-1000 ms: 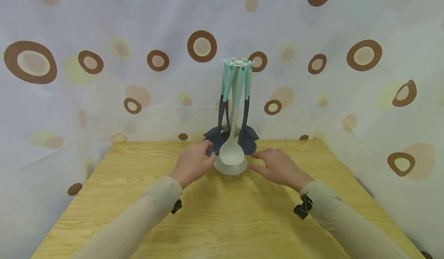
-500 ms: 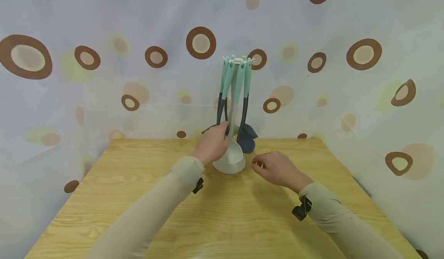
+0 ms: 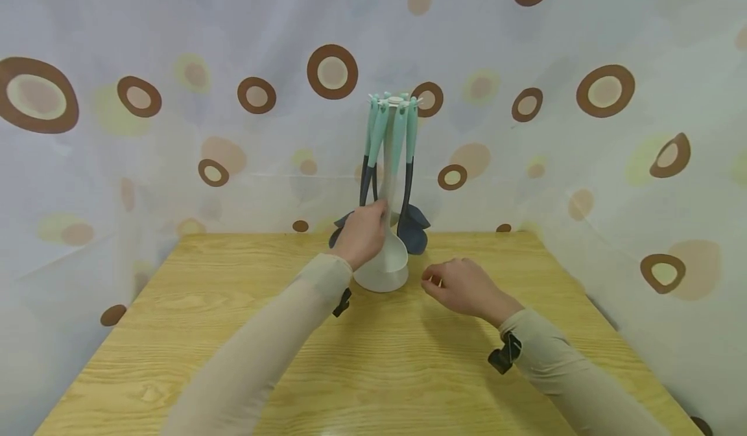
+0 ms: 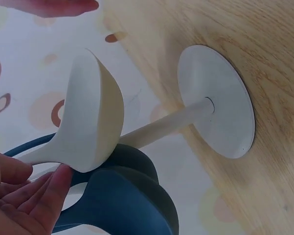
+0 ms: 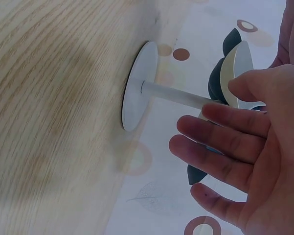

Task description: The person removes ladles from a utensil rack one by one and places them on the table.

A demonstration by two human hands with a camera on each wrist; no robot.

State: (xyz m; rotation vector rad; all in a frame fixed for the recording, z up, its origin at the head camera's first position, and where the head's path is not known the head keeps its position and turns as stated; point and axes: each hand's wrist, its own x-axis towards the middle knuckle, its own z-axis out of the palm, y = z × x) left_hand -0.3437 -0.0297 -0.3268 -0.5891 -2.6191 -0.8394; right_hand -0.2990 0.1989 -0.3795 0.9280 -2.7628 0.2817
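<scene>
A white ladle point(image 3: 395, 253) with a mint-green handle hangs at the front of a white rotating-style utensil stand point(image 3: 380, 283). My left hand point(image 3: 362, 233) pinches the ladle's neck between thumb and fingers, just above the bowl; the left wrist view shows the ladle bowl point(image 4: 88, 117) beside these fingertips point(image 4: 58, 188). My right hand point(image 3: 467, 287) hovers to the right of the stand's base, holding nothing. Its fingers point(image 5: 220, 139) are loosely bent in the right wrist view. Dark blue utensils point(image 3: 413, 238) with mint handles hang around the pole, some partly hidden by my left hand.
The stand is on a light wooden table point(image 3: 373, 364), near its back edge. A pale curtain point(image 3: 262, 34) with brown and yellow oval prints hangs behind and at both sides.
My left hand has moved right and up from beside the dark utensils to the ladle's neck, and now pinches it. My right hand stays nearly in place, its fingers slightly more curled.
</scene>
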